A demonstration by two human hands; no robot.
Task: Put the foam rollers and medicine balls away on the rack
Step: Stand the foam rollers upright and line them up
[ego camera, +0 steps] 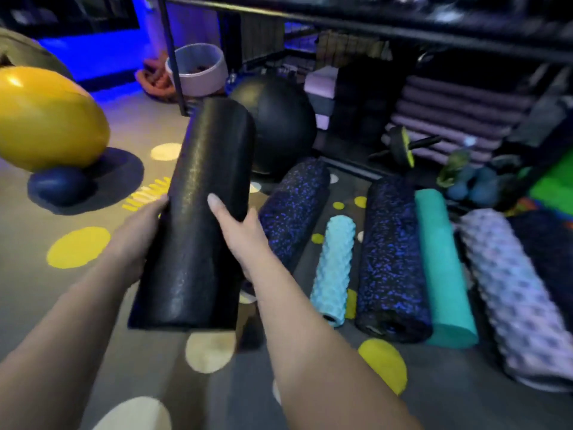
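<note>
Both hands hold a long smooth black foam roller (201, 218) up off the floor, its far end tilted toward the black metal rack (372, 26). My left hand (139, 234) grips its left side and my right hand (238, 234) wraps the right side, thumb on top. On the floor to the right lie a blue-speckled roller (291, 212), a pale blue ridged roller (335, 268), a second speckled roller (390, 259), a teal roller (443, 268) and a lilac bumpy roller (514, 293). A large black ball (279, 125) sits by the rack's foot.
A yellow exercise ball (46, 119) rests over a small dark blue ball (59, 184) at the left. A pale round tub (198, 69) stands behind the rack post (173, 57). Folded purple mats (459, 116), an ab wheel (403, 147) and small dumbbells (474, 184) fill the rack's bottom level.
</note>
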